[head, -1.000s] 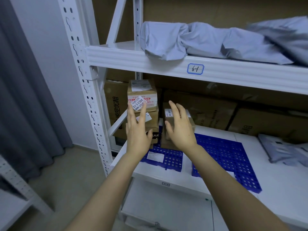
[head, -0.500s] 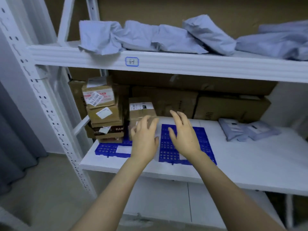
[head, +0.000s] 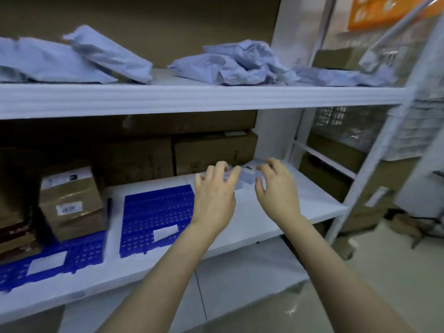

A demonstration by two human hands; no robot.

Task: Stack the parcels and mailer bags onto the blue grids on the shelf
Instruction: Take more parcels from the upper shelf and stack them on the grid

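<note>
Two blue grids lie on the white middle shelf [head: 288, 207]. The right grid [head: 156, 212] carries only a white label. On the left grid [head: 79, 253] stand a taped brown parcel [head: 72, 203] and a stack of darker parcels [head: 14, 227] at the frame's left edge. Pale blue mailer bags [head: 248, 174] lie on the bare shelf to the right, mostly hidden behind my hands. My left hand [head: 213, 195] and my right hand [head: 276, 188] hover just over the bags with fingers spread, holding nothing.
Big brown cartons [head: 211, 152] line the back of the middle shelf. More pale blue mailer bags [head: 230, 63] are heaped on the upper shelf. A white upright [head: 374, 159] ends the rack on the right, with another rack and floor beyond.
My view has swung right along the shelf. Both hands moved from the parcel stack, over the blue grids, to the mailer bags on the bare shelf.
</note>
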